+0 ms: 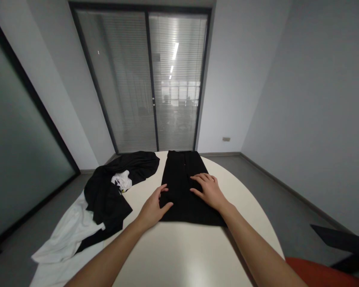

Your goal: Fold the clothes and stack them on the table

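A black garment, folded lengthwise, lies flat on the round white table, stretching away from me. My left hand rests at its near left edge, fingers and thumb apart, touching the fabric's border. My right hand lies flat on top of the garment's right side with its fingers spread. Neither hand grips anything.
A heap of black clothes with a small white piece sits at the table's left, over a white cloth hanging off the edge. An orange chair seat is at the lower right. Sliding glass doors with blinds stand behind.
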`<act>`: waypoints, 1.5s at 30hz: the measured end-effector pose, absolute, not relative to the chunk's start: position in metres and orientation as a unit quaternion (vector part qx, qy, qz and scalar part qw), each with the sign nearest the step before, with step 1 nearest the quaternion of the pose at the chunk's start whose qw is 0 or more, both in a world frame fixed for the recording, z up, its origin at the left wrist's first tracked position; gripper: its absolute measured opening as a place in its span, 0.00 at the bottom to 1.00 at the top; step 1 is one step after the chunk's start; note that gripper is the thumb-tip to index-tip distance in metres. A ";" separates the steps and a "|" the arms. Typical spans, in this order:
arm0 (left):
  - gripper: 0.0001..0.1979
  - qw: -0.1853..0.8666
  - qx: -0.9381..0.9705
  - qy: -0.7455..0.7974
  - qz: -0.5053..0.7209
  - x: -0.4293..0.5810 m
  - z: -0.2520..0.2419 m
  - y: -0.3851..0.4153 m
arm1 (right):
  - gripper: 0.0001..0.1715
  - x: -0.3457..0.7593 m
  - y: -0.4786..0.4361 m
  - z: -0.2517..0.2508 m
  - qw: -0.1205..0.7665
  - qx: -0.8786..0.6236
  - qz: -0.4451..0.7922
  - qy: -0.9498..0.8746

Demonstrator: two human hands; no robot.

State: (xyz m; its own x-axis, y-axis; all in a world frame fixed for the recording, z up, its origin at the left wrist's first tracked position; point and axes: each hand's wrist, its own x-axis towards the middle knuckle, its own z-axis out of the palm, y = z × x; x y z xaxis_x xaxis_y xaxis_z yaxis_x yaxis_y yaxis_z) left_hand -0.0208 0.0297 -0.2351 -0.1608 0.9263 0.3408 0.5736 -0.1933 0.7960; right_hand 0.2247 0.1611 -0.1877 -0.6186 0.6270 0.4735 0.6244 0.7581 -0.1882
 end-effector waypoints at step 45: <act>0.08 0.427 0.731 0.532 -0.003 -0.006 -0.152 -0.055 | 0.25 0.215 0.058 -0.152 -0.213 -0.167 0.446 -0.853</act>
State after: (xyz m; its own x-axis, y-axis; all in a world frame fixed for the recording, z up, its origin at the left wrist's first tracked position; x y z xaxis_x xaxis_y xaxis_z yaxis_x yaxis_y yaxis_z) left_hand -0.0064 -0.0552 -0.1520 0.4331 0.7755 -0.4594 0.7806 -0.0679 0.6213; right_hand 0.2147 0.0580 -0.1519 -0.8539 0.0952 -0.5117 0.4744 0.5466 -0.6901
